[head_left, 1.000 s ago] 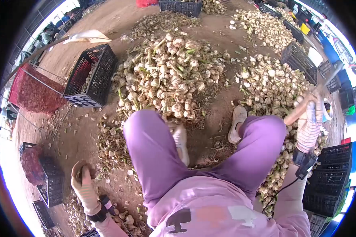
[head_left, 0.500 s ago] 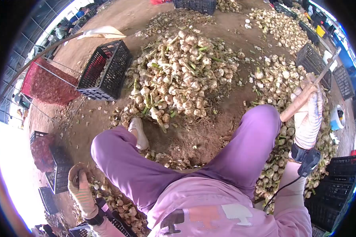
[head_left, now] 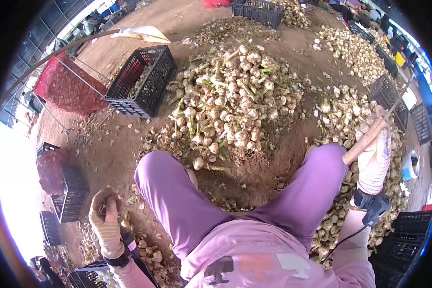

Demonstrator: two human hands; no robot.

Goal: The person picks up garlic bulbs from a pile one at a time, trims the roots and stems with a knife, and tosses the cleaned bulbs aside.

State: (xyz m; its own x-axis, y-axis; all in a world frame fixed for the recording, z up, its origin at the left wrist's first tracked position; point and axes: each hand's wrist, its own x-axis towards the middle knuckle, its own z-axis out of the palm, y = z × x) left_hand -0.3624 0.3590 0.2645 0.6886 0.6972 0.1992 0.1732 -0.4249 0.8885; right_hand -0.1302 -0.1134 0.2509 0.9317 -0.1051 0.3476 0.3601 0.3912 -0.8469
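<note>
I sit in farm sorting yard w/ dirt floor: big garlic heaps (head_left: pixel 235 101), black plastic crates (head_left: pixel 141 81), red mesh sacks (head_left: pixel 65 86) around me.

Garlic sorting on a dirt floor

The right hand (head_left: pixel 375 156) gripped a wooden handle (head_left: pixel 365 140) above the garlic (head_left: pixel 343 120) beside the right leg — its metal end was too thin to make out. The left hand (head_left: pixel 106 222), gloved, was curled shut low by the left knee, over scattered bulbs (head_left: pixel 146 252). A big garlic heap (head_left: pixel 235 101) lay ahead, a black crate (head_left: pixel 141 81) just left of it.
</note>
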